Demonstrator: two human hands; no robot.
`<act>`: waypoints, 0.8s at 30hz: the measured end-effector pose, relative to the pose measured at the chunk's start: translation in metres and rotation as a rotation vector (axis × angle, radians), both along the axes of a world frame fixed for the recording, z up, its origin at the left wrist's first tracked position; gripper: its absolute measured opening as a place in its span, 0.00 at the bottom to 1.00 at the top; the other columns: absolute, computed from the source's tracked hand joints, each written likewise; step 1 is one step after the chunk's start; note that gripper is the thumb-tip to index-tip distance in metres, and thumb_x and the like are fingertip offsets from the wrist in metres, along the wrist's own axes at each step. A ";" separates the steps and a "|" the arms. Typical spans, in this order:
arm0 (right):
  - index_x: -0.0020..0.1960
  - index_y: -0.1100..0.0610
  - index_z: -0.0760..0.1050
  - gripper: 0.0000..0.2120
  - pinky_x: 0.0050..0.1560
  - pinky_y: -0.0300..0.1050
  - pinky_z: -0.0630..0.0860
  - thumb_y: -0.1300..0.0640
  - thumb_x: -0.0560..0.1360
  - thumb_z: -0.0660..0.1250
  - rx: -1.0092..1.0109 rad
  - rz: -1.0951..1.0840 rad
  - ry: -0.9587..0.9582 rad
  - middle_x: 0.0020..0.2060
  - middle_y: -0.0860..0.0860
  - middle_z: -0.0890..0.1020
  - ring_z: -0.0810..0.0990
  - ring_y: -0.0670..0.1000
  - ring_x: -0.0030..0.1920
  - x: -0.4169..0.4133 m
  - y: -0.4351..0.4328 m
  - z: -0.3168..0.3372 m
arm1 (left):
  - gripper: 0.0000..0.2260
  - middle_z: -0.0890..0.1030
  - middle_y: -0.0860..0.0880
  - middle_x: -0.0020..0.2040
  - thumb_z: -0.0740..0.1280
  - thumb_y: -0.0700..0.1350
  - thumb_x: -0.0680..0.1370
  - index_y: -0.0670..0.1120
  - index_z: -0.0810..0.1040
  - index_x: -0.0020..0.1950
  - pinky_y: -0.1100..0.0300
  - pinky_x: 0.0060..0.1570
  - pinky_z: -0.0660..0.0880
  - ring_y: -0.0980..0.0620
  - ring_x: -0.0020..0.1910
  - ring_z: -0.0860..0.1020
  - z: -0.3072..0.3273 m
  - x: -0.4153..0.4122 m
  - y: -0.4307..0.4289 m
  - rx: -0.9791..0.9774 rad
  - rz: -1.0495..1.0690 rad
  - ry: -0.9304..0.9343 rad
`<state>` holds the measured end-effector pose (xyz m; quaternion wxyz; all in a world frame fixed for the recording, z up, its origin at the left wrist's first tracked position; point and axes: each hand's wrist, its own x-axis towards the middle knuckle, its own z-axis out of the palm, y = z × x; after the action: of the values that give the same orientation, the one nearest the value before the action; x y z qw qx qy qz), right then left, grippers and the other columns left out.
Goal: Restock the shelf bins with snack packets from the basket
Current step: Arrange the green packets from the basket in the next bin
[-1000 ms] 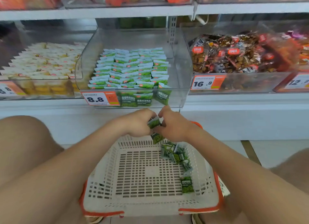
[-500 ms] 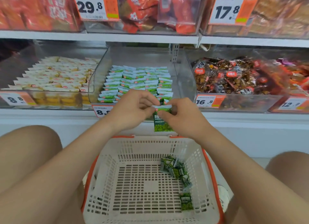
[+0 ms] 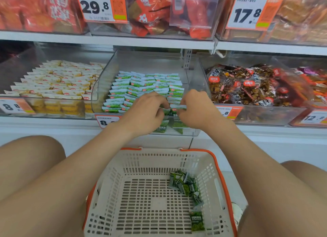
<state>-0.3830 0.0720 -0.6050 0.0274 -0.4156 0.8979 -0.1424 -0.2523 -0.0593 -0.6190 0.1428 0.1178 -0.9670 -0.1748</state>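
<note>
- a packet [image 3: 175, 107] is being pinched by the curled fingers of the left hand [image 3: 146, 111] and right hand [image 3: 196, 109], at the front edge of the bin [image 3: 106, 80].
- both hands are being held knuckles-up, beyond the basket [image 3: 134, 158].

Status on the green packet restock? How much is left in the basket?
Mostly done: the middle bin holds neat rows of green packets. In hand: left hand and right hand pinch the next packet at the bin's front row. Left: a small cluster and a lone packet in the basket.
</note>
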 end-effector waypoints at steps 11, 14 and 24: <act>0.33 0.56 0.61 0.14 0.31 0.44 0.67 0.62 0.72 0.64 0.090 0.000 -0.294 0.28 0.54 0.66 0.68 0.56 0.29 0.001 -0.019 0.021 | 0.14 0.69 0.58 0.33 0.60 0.40 0.81 0.43 0.81 0.62 0.55 0.38 0.65 0.56 0.33 0.69 0.002 -0.004 -0.004 0.029 0.058 -0.100; 0.30 0.58 0.64 0.13 0.35 0.50 0.67 0.65 0.71 0.63 0.099 0.006 -0.278 0.26 0.56 0.66 0.65 0.59 0.33 0.000 -0.017 0.024 | 0.16 0.68 0.56 0.34 0.59 0.41 0.82 0.42 0.79 0.68 0.55 0.41 0.66 0.48 0.37 0.70 -0.001 -0.005 -0.007 0.029 0.055 -0.099; 0.57 0.64 0.83 0.20 0.49 0.57 0.85 0.54 0.71 0.81 0.038 -0.088 -0.412 0.51 0.61 0.86 0.87 0.58 0.48 -0.013 -0.014 0.019 | 0.19 0.80 0.44 0.67 0.58 0.43 0.80 0.45 0.77 0.70 0.44 0.63 0.74 0.40 0.66 0.76 -0.002 0.000 -0.005 -0.080 0.030 -0.068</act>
<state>-0.3956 0.0582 -0.5858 0.2120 -0.3376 0.8931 -0.2084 -0.2525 -0.0645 -0.6210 0.1170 0.1323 -0.9757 -0.1298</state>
